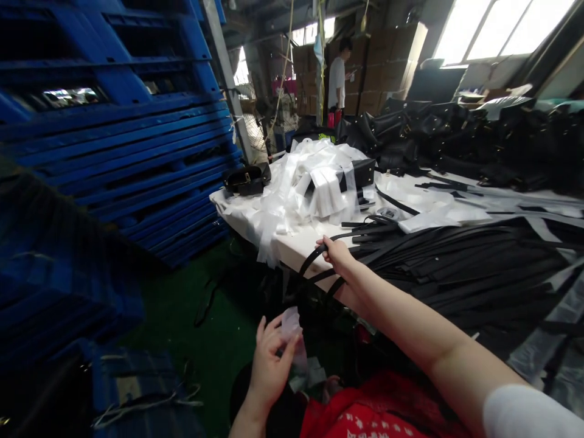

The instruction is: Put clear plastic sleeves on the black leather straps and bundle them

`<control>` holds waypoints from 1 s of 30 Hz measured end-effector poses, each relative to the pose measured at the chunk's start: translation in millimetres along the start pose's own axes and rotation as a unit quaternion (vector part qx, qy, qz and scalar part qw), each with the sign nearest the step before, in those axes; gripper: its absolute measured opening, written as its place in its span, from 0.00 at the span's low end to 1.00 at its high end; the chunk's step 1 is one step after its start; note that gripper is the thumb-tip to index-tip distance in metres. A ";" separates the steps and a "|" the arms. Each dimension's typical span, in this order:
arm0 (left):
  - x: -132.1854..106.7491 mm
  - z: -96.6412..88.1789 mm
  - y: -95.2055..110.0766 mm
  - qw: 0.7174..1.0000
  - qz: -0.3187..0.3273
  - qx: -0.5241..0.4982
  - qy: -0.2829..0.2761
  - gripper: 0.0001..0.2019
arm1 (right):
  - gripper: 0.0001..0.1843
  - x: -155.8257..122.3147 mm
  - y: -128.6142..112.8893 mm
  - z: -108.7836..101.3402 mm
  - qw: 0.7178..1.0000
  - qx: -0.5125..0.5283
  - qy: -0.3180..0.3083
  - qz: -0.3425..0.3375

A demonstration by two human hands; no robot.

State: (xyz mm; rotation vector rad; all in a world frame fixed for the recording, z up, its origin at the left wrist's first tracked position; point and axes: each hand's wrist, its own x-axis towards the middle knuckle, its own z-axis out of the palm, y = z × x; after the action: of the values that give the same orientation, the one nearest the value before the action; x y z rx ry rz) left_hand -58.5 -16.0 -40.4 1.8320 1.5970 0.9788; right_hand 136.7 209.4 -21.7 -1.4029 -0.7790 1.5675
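Right-hand grip (336,253) is clasping a black strap (311,257) at the near edge of the tabletop (298,248), perhaps to keep it apart from the other straps (456,267). Those are lying lengthwise in a pile toward the right, probably bunched so that single ones are staying within easy reach. Left-hand grip (272,359) is pinching a translucent strip (291,322) between thumb and fingers, below and outside that edge, seemingly to keep it clear of the pile. White film (314,176) is lying heaped toward the left corner, near a black bag (246,178).
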 end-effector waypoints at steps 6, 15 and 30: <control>46.8 2.3 29.4 0.992 0.075 0.072 -0.071 0.09 | 0.17 -52.1 9.4 -3.9 0.986 -0.073 -0.151 0.000; 86.0 31.2 12.1 0.938 -0.110 -0.312 -0.105 0.18 | 0.18 -84.9 23.5 -75.4 0.980 -0.164 -0.087 -0.065; 53.4 13.6 3.6 0.967 -0.034 -0.093 -0.234 0.15 | 0.10 -72.9 46.3 -107.4 0.993 0.023 0.099 0.053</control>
State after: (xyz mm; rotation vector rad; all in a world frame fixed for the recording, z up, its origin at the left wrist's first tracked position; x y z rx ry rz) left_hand -43.1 36.9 -36.1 1.7056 1.2266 0.5816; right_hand 232.2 113.8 -48.9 -1.5597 -0.5546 1.4893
